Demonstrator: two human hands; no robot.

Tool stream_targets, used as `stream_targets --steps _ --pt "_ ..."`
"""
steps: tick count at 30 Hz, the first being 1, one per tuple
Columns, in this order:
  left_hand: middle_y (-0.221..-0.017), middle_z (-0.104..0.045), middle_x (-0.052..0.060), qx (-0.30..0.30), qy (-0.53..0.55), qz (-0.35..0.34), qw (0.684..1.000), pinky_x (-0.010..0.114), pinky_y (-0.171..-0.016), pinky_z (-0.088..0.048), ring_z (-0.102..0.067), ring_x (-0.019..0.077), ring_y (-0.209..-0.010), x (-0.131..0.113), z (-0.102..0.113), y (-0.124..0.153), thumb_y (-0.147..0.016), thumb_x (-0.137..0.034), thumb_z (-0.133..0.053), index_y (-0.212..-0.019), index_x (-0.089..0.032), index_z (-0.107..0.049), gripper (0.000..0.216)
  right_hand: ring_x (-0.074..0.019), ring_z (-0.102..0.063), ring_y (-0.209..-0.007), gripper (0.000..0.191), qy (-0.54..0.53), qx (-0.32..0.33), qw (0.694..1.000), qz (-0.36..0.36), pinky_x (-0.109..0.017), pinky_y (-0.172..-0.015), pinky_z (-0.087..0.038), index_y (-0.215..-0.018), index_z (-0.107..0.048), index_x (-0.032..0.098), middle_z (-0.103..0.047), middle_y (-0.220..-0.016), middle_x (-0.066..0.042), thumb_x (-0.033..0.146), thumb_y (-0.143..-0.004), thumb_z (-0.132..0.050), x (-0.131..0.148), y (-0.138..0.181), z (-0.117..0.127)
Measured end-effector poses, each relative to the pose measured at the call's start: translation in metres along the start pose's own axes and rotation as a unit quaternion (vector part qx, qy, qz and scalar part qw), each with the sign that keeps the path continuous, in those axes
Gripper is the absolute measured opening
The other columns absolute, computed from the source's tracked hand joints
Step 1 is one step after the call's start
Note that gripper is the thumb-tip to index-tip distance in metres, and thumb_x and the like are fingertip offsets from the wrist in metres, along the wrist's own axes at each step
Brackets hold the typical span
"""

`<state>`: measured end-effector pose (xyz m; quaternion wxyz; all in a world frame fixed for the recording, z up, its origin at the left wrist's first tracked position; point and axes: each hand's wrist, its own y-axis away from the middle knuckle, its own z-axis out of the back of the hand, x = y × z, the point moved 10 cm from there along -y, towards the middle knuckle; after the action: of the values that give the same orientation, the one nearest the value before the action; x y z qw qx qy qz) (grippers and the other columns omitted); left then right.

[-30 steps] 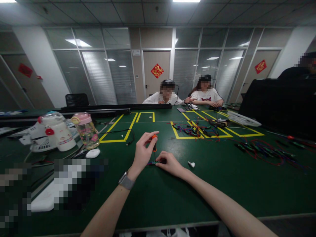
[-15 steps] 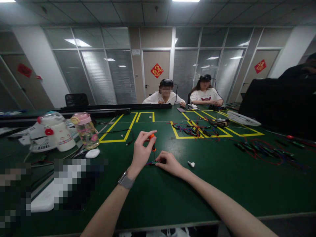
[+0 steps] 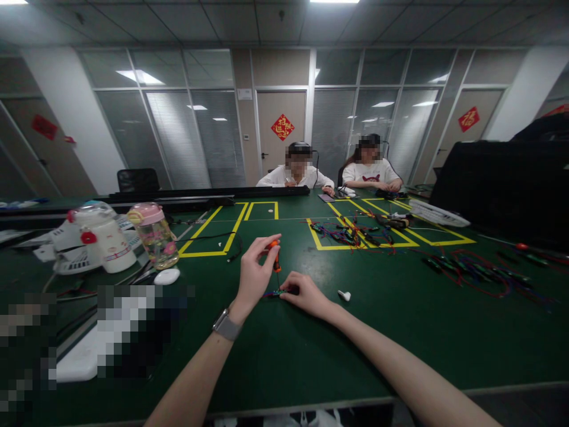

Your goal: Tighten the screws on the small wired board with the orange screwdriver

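My left hand (image 3: 258, 264), with a watch on its wrist, grips the orange and black handle of a screwdriver (image 3: 276, 258) between thumb and fingers. The screwdriver stands nearly upright, and its thin shaft reaches down to a small green circuit board (image 3: 274, 293) with wires, low on the table. Pinching the board's right end is my right hand (image 3: 304, 293), its fingers closed and resting at the table. The exact spot where the tip meets the board is too small to make out.
A white earbud (image 3: 344, 295) lies right of my right hand. Bundles of wired boards (image 3: 342, 234) rest inside yellow tape outlines, with more boards (image 3: 484, 273) farther right. Bottles (image 3: 155, 237) and a white case (image 3: 167, 277) stand left. Two people sit across the green table (image 3: 284, 367).
Both my hands stay nearly in place; the screwdriver has shifted very slightly in my left hand. Across the table, the person at the right has turned their head.
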<state>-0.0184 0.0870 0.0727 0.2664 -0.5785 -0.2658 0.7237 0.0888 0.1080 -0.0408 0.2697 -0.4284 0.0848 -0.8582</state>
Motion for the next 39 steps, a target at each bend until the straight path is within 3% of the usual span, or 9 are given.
stream_targets --steps 5,9,18,39 --pt "-0.096 -0.059 0.003 -0.018 -0.017 -0.007 1.000 0.025 -0.073 -0.052 -0.059 0.0138 -0.086 -0.001 0.004 -0.001 -0.085 -0.027 -0.058 -0.102 -0.022 -0.067 0.020 -0.0132 -0.056 -0.071 0.009 0.000 0.002 1.000 -0.003 -0.024 -0.066 -0.045 -0.080 -0.070 0.014 -0.059 -0.080 -0.003 0.010 -0.072 -0.070 -0.001 0.000 -0.001" --pt "-0.098 -0.058 0.004 -0.008 -0.010 0.004 1.000 0.023 -0.070 -0.051 -0.059 0.0135 -0.085 0.002 0.001 0.000 -0.087 -0.030 -0.055 -0.107 -0.022 -0.065 0.024 -0.0130 -0.056 -0.071 0.009 -0.001 0.000 1.000 -0.003 -0.024 -0.066 -0.045 -0.079 -0.070 0.014 -0.059 -0.079 -0.003 0.010 -0.072 -0.070 -0.002 0.000 0.000" --pt "-0.118 -0.063 0.008 0.017 0.035 0.026 0.999 0.032 -0.091 -0.049 -0.062 0.0178 -0.105 0.007 -0.004 0.001 -0.093 -0.029 -0.045 -0.119 -0.020 -0.059 0.032 -0.0129 -0.056 -0.071 0.008 -0.004 -0.001 1.000 0.003 -0.024 -0.065 -0.045 -0.079 -0.070 0.013 -0.059 -0.079 -0.003 0.010 -0.072 -0.070 -0.002 0.000 0.000" --pt "-0.098 -0.064 0.005 -0.001 0.002 0.007 1.000 0.026 -0.073 -0.053 -0.063 0.0160 -0.089 -0.003 0.000 0.000 -0.087 -0.029 -0.054 -0.108 -0.020 -0.065 0.025 -0.0128 -0.056 -0.071 0.009 0.002 0.003 1.000 -0.004 -0.024 -0.066 -0.045 -0.080 -0.069 0.014 -0.060 -0.081 -0.003 0.010 -0.072 -0.069 0.002 0.001 0.001"
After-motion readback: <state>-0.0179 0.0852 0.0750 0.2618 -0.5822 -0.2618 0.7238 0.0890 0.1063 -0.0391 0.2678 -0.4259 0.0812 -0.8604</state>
